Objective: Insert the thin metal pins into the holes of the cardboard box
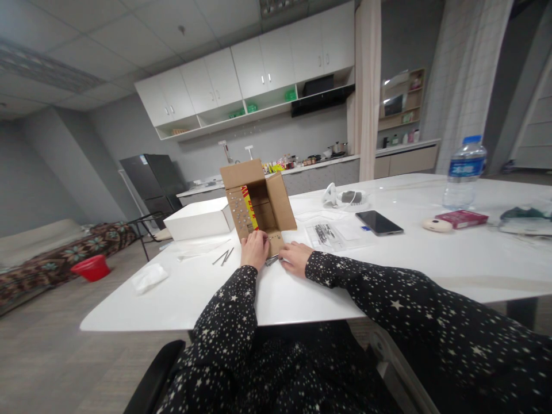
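Open box point(257, 202) near table point(431, 259) edge: left hand point(254, 249) flat against its front wall, right hand point(295, 256) loosely curled beside a small metal piece point(272, 260), pinch unclear; cardboard judged light, stiff, easily dented, best held by side walls.

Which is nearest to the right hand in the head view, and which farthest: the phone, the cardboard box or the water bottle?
From the right hand:
1. Cardboard box, just ahead and to its left, next to the hand.
2. Phone, lying flat on the table to the right.
3. Water bottle, standing at the far right.
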Motion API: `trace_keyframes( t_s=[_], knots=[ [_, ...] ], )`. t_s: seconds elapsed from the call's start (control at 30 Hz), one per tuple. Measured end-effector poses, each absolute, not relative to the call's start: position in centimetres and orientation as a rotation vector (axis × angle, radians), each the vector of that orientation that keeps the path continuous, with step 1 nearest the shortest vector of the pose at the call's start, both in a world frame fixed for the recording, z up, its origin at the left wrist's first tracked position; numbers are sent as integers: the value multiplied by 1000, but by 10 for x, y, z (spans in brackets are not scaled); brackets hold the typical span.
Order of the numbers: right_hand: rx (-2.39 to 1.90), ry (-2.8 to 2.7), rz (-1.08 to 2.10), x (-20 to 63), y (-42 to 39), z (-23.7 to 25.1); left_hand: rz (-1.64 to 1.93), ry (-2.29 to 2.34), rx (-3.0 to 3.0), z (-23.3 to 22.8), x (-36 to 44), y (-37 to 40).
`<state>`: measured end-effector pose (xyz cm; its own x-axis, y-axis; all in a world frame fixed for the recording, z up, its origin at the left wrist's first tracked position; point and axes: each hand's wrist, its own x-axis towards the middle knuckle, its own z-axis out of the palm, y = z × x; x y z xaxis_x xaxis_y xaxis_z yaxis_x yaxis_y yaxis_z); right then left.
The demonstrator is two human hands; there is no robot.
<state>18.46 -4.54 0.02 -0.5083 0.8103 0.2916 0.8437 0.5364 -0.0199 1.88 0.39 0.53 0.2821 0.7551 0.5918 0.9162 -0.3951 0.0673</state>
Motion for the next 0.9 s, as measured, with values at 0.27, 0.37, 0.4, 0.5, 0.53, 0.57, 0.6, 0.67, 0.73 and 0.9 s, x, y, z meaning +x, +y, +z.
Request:
trace_keyframes(
  t_s=[0.27, 0.37, 0.4, 0.5, 0.53, 0.57, 0.6, 0.67, 0.73, 0.9],
  knots=[
    [-1368, -2511, -191, 185, -44, -2, -837, -1499, -2279, 6, 18, 5],
    [-1369, -2514, -187, 185, -44, -2, -849, -1478, -2292, 6, 19, 5],
    [-1378, -2517, -185, 185, -43, -2, -850, -1478, -2293, 7, 19, 5],
    [-1378, -2519, -197, 185, -43, -3, -859, -1483, -2286, 8, 20, 4],
    [-1375, -2519, -202, 185, -43, -3, -869, -1479, -2281, 9, 20, 4],
    [-1370, -2519, -204, 186, -43, -3, -884, -1471, -2276, 9, 20, 3],
    [-1366, -2518, -205, 186, -43, -3, -901, -1460, -2272, 10, 20, 2],
    [-1375, -2516, -200, 185, -44, -3, -932, -1434, -2265, 10, 20, 2],
    [-1389, -2513, -196, 185, -44, -2, -953, -1418, -2256, 10, 20, 2],
    [-1391, -2517, -191, 185, -44, -2, -997, -1393, -2241, 9, 18, 2]
  ],
)
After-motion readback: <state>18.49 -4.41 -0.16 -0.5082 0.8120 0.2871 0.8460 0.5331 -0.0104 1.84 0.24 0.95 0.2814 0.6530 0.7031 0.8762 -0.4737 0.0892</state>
